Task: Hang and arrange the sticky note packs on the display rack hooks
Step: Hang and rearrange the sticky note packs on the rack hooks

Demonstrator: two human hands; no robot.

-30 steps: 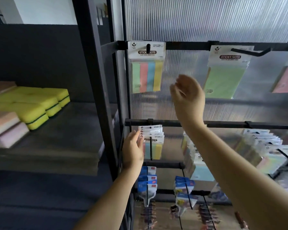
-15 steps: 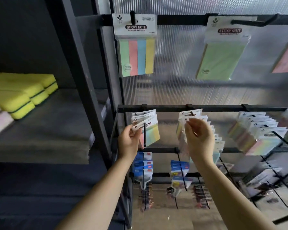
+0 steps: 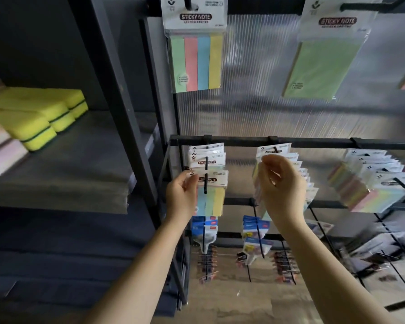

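Observation:
My left hand pinches the left edge of the front striped sticky note pack, which hangs on the left hook of the middle rail. More packs sit behind it on that hook. My right hand has its fingers closed on the front pack of the middle hook's row; the hand hides most of that pack. On the top rail hang a striped pack and a green pack.
A third row of packs fills the right hook. Blue-carded items and clip packs hang on lower rails. A dark upright post separates the rack from a shelf holding yellow sponges.
My right hand dropped from the top row to the middle hook's packs and closed on the front one. My left hand pulled the front striped pack forward along its hook. The view tilted down.

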